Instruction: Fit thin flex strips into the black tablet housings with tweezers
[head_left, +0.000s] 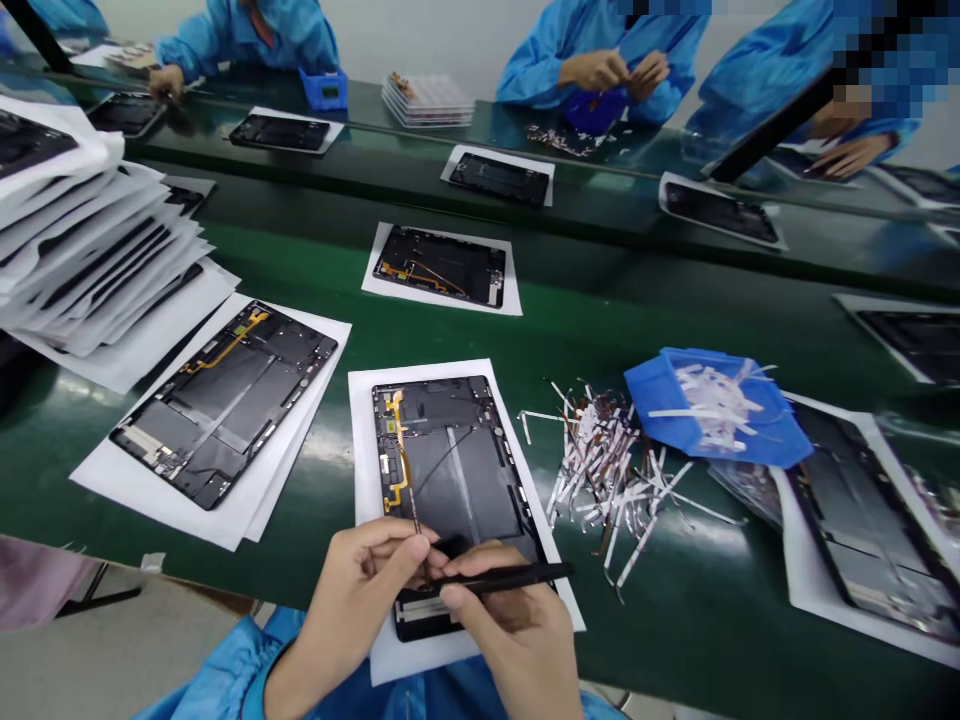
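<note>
In front of me an opened tablet housing (435, 470) lies on a white sheet (364, 450), with orange ribbon cables (397, 440) along its left side. My left hand (360, 590) is over its lower left part, thumb and fingertips pinched on a thin flex cable (414, 508) that runs up into the housing. Black tweezers (517, 577) are held nearly level in my right hand (517, 620), their tip pointing left toward the left fingertips. The lower end of the cable is partly hidden by my fingers.
Right of the housing lies a heap of loose thin strips (600, 470) beside a blue bin (757, 440) holding more. Another housing (225, 410) is at left, near a tall stack of sheets (97, 260). Across the bench, housings (442, 265) lie spaced out; co-workers in blue sleeves (529, 70) sit opposite.
</note>
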